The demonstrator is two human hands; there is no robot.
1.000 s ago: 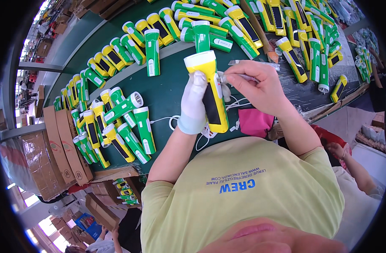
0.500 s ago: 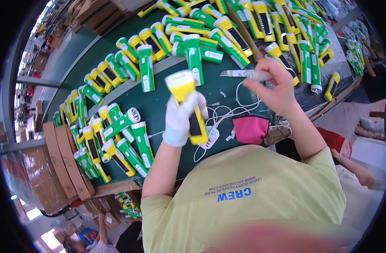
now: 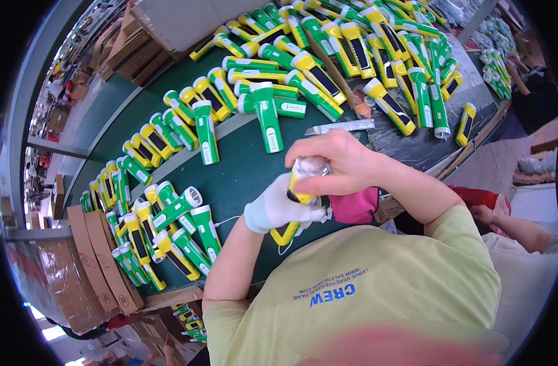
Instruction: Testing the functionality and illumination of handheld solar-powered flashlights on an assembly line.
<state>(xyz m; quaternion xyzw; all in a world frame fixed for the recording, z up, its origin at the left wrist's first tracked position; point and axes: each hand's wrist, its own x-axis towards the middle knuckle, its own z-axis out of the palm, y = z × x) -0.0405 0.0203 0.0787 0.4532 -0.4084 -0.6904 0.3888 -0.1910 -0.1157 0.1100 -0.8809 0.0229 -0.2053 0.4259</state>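
From where I stand, the worker's left hand [image 3: 282,206], in a white glove, is wrapped firmly round the body of a yellow flashlight [image 3: 303,197], held above the tabletop [image 3: 242,177] close to its near edge. The flashlight's head tips up, and its tail pokes out below the glove. The bare right hand [image 3: 340,160] is closed on that head, thumb on the near side and fingers curled over the far side, so both hands grip the one piece.

Just beyond the right hand, a utility knife [image 3: 340,127] lies flat on the tabletop. A pink pouch [image 3: 355,204] sits by the near edge, partly hidden under the right forearm. A white cable [image 3: 230,221] runs out to the left of the glove.

Toward the near left corner there's a heap of green and yellow flashlights [image 3: 205,233], with folded cardboard [image 3: 96,262] standing along the left edge. A green flashlight [image 3: 268,119] lies past the hands, toward the far edge. Over by the right edge, one small yellow light [image 3: 466,124] lies apart from the crowded pile [image 3: 419,91].
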